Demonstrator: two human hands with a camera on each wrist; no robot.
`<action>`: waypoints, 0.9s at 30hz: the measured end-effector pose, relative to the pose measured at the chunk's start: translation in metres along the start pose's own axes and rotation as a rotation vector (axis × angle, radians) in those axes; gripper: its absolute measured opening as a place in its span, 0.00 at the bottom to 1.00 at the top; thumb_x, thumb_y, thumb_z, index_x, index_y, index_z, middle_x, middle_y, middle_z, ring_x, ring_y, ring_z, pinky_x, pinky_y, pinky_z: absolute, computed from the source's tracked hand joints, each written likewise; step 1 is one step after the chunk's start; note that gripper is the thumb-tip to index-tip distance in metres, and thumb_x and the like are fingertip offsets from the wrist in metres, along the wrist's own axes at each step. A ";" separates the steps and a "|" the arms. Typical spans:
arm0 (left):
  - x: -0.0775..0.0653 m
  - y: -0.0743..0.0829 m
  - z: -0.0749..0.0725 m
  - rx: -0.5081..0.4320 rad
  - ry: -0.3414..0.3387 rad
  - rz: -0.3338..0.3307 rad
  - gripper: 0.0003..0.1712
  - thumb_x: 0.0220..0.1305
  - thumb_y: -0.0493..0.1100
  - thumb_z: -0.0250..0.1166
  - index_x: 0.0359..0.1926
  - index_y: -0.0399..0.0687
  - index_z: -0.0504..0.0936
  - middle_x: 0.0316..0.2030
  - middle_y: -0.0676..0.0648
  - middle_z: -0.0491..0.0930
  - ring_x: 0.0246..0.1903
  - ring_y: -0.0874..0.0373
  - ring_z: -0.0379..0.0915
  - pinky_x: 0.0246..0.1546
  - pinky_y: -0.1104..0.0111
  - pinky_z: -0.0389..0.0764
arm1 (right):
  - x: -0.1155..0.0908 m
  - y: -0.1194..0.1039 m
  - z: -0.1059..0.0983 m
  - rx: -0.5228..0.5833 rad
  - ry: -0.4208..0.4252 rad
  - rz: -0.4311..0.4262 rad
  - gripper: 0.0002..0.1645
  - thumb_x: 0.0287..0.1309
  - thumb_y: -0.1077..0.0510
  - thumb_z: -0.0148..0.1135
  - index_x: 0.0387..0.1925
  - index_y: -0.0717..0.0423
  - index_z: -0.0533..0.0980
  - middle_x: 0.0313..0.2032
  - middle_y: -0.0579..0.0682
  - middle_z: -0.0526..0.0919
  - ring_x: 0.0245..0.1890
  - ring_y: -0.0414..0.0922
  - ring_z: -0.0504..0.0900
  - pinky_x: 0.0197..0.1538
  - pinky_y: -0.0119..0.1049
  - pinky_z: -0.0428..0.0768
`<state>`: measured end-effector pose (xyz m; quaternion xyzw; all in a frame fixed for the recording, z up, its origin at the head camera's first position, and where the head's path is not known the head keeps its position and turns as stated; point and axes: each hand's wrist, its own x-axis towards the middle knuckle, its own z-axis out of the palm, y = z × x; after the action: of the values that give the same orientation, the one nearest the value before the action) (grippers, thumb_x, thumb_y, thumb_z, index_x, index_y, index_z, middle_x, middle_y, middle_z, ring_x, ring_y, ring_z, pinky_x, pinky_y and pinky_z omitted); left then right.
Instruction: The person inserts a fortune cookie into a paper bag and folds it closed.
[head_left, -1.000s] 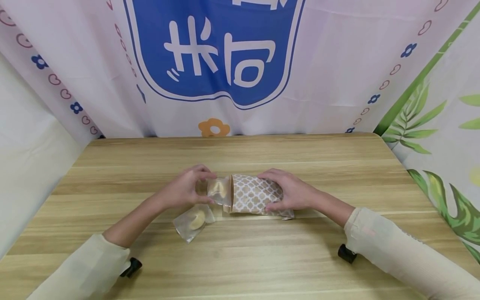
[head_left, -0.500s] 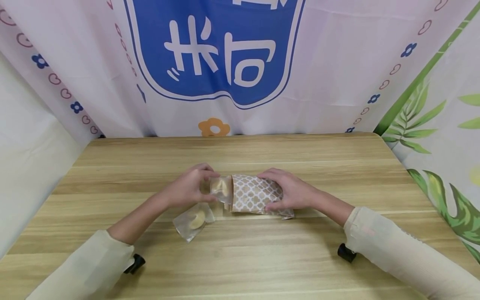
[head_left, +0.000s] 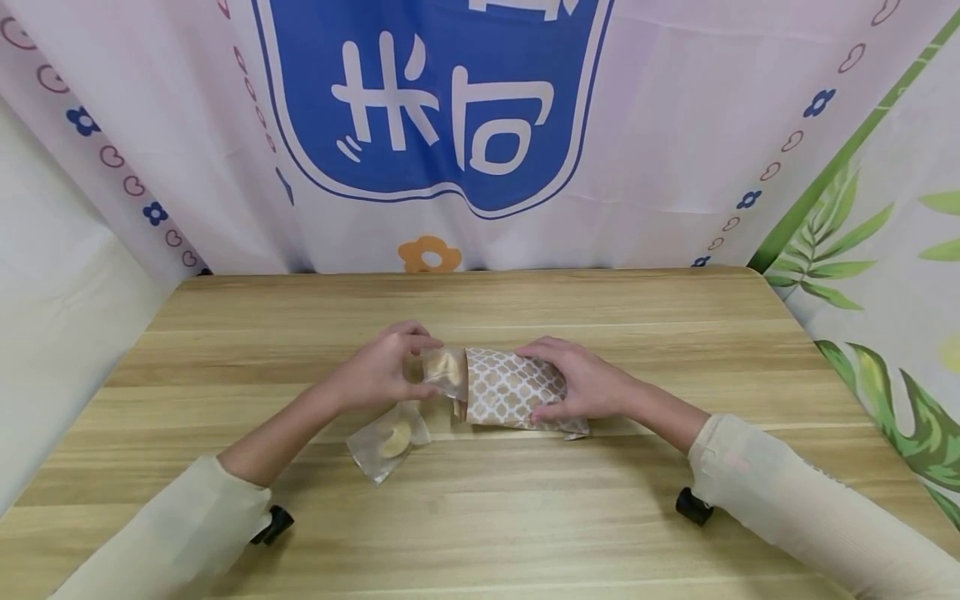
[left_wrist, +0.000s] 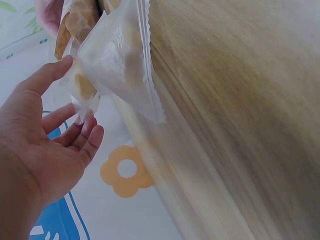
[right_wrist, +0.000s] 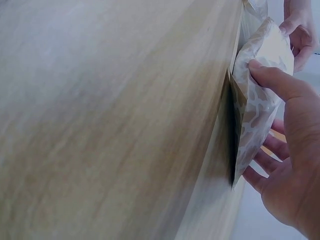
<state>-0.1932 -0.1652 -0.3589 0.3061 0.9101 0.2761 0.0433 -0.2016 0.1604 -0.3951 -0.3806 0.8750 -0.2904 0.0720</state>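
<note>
My left hand [head_left: 378,367] pinches a clear-wrapped fortune cookie [head_left: 447,371] between thumb and fingers, its right end at the mouth of a paper bag [head_left: 502,387]. The tan bag with a white lattice print lies on its side, mouth to the left. My right hand [head_left: 588,383] grips its closed right end, thumb on the near side and fingers at the far side. A second wrapped fortune cookie [head_left: 392,442] lies on the table just in front of the left hand. In the left wrist view, this second wrapper [left_wrist: 122,55] partly covers the held cookie [left_wrist: 82,86].
A wood-grain table [head_left: 525,517] carries everything. Behind its far edge hangs a white cloth [head_left: 660,167] with a blue sign. Leaf-print cloth [head_left: 862,275] stands along the right side. Black wrist cameras [head_left: 693,506] sit under both sleeves.
My left hand has shifted slightly right and away, bringing the wrapped fortune cookie up to the bag's mouth. The right hand, bag and second wrapped cookie stay where they were.
</note>
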 end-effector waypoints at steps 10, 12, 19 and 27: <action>0.000 0.004 0.004 0.027 -0.060 -0.012 0.38 0.51 0.41 0.83 0.61 0.31 0.80 0.54 0.39 0.78 0.52 0.44 0.76 0.53 0.53 0.84 | 0.000 0.001 0.000 0.010 -0.002 -0.004 0.53 0.48 0.46 0.83 0.71 0.62 0.69 0.66 0.58 0.76 0.67 0.57 0.74 0.69 0.57 0.72; 0.000 0.005 0.004 0.032 -0.063 -0.014 0.38 0.51 0.41 0.83 0.61 0.30 0.80 0.54 0.39 0.78 0.53 0.45 0.75 0.54 0.54 0.83 | 0.001 0.001 0.000 0.010 -0.002 -0.007 0.53 0.48 0.46 0.83 0.71 0.62 0.69 0.66 0.58 0.76 0.66 0.57 0.74 0.69 0.57 0.72; 0.001 0.004 0.008 0.013 -0.041 -0.008 0.40 0.49 0.44 0.84 0.61 0.30 0.80 0.52 0.40 0.78 0.49 0.46 0.77 0.50 0.56 0.84 | 0.001 0.001 0.000 0.008 0.000 -0.016 0.53 0.48 0.46 0.83 0.71 0.63 0.69 0.65 0.58 0.76 0.66 0.57 0.74 0.69 0.56 0.72; 0.005 0.008 0.018 0.009 -0.020 0.015 0.44 0.48 0.49 0.84 0.63 0.33 0.79 0.55 0.40 0.80 0.51 0.47 0.78 0.54 0.56 0.84 | 0.001 0.002 0.000 0.012 0.004 -0.018 0.53 0.48 0.46 0.83 0.71 0.62 0.70 0.65 0.58 0.76 0.66 0.56 0.74 0.69 0.56 0.72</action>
<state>-0.1891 -0.1487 -0.3693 0.3160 0.9084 0.2693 0.0491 -0.2036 0.1605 -0.3965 -0.3873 0.8700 -0.2971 0.0702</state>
